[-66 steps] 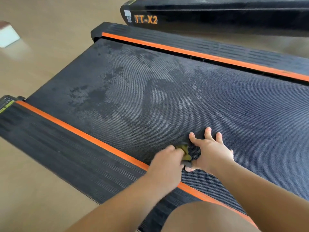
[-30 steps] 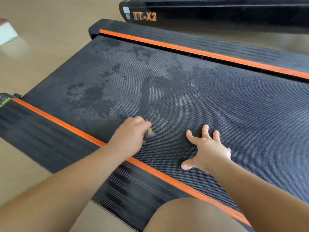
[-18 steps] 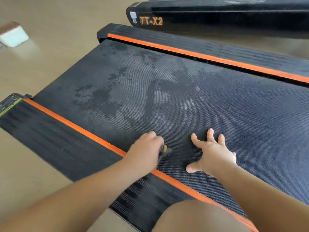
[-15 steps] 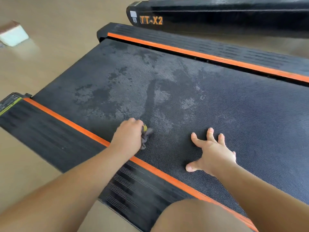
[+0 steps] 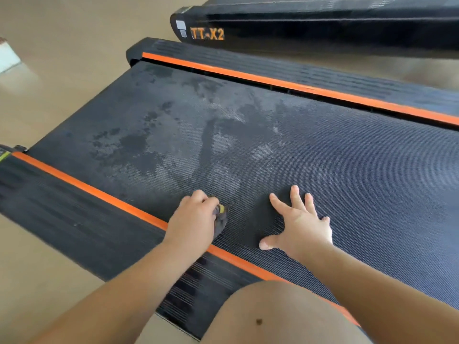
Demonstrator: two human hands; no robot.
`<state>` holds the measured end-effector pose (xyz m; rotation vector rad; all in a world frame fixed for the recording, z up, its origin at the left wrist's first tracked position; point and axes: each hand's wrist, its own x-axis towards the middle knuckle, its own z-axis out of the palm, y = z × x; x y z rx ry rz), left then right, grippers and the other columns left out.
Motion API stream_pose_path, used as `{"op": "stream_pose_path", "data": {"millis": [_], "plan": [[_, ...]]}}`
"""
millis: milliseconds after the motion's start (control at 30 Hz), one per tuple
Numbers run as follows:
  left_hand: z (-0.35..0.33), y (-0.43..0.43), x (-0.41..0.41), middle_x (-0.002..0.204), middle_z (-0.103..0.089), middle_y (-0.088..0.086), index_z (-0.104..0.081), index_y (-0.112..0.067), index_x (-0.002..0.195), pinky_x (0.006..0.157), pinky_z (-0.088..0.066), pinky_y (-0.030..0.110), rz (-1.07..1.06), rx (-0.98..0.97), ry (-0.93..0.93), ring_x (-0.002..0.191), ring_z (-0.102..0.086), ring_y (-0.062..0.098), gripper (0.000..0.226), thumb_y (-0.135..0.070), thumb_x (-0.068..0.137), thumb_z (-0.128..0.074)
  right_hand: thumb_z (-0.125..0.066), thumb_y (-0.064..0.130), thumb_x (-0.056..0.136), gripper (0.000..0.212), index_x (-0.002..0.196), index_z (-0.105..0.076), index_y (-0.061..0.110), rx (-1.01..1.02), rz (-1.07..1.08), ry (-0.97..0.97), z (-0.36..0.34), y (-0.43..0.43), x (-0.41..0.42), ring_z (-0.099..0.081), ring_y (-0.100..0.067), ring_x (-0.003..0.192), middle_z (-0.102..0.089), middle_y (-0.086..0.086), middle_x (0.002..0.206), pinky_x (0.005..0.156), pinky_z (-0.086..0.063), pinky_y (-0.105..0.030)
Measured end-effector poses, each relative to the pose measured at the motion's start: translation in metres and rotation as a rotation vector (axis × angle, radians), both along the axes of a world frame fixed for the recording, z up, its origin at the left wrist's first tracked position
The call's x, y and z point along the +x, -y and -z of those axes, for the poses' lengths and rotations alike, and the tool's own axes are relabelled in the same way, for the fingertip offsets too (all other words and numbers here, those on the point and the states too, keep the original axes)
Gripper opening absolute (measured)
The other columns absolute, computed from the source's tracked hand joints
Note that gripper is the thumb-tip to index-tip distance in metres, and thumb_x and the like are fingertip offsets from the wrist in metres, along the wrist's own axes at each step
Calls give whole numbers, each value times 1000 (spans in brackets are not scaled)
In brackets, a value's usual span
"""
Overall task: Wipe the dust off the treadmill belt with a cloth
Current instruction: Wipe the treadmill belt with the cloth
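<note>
Head view, L hand (image 5: 193,220) gripping cloth (image 5: 221,219), R hand (image 5: 301,220) splayed on belt (image 5: 347,170)

Glossy tan floor (image 5: 64,53), soft light sheen, white block (image 5: 7,58) at left edge, long black case (image 5: 323,23) beyond

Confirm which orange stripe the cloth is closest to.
The near orange stripe, right beside the left hand gripping the cloth. The far orange stripe lies across the whole belt.
</note>
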<state>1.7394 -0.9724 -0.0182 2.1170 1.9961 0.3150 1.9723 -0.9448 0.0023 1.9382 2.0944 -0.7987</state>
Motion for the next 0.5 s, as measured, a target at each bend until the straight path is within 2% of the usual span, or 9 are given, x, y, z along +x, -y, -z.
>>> {"op": "stream_pose_path", "data": {"millis": [67, 133, 233, 300, 400, 433, 500], "plan": [[1, 8, 6, 114, -46, 3, -63, -16, 105, 77, -50, 43, -34, -53, 15, 96, -49, 30, 18, -19, 87, -58, -74, 67, 80, 101, 158, -11, 53, 95, -25, -67, 1, 16, 16, 16, -15, 158, 20, 13, 170, 125, -20, -58], [2, 13, 22, 112, -44, 5, -60, -14, 102, 79, -47, 42, -76, -92, -3, 98, -48, 30, 17, -15, 86, -58, -70, 60, 89, 85, 157, -20, 54, 121, -26, -76, -2, 28, 38, 12, -11, 158, 13, 17, 171, 125, -25, -48], [0, 16, 57, 107, -47, 5, -57, -17, 101, 80, -44, 38, -120, -148, -11, 101, -52, 28, 12, -16, 89, -56, -71, 64, 86, 87, 156, -20, 57, 16, -15, 5, -4, 38, 67, 13, -15, 159, 12, 16, 171, 127, -14, -52], [-2, 23, 92, 108, -50, 4, -58, -19, 102, 81, -42, 38, 13, -216, 44, 104, -53, 28, 11, -20, 91, -55, -70, 69, 83, 90, 156, -18, 58, -37, -23, 19, -3, 39, 73, 15, -15, 158, 14, 17, 171, 127, -12, -53], [-1, 29, 116, 108, -52, 4, -63, -19, 105, 82, -44, 41, 350, -299, 148, 104, -53, 28, 15, -20, 91, -57, -72, 67, 83, 90, 155, -19, 59, -62, -19, 9, -2, 35, 73, 16, -15, 158, 14, 17, 171, 127, -13, -55], [-1, 25, 107, 105, -52, 2, -63, -22, 104, 82, -46, 42, 428, -265, 179, 101, -54, 27, 15, -19, 90, -57, -73, 66, 83, 90, 155, -20, 59, -73, -17, 7, -3, 33, 72, 15, -15, 158, 14, 17, 171, 127, -13, -55], [1, 9, 73, 99, -49, -1, -60, -27, 97, 77, -49, 43, 453, -137, 102, 93, -52, 25, 16, -19, 84, -54, -74, 64, 83, 90, 155, -20, 59, -82, -10, -5, -1, 32, 73, 16, -16, 158, 14, 17, 171, 127, -11, -56]]}}
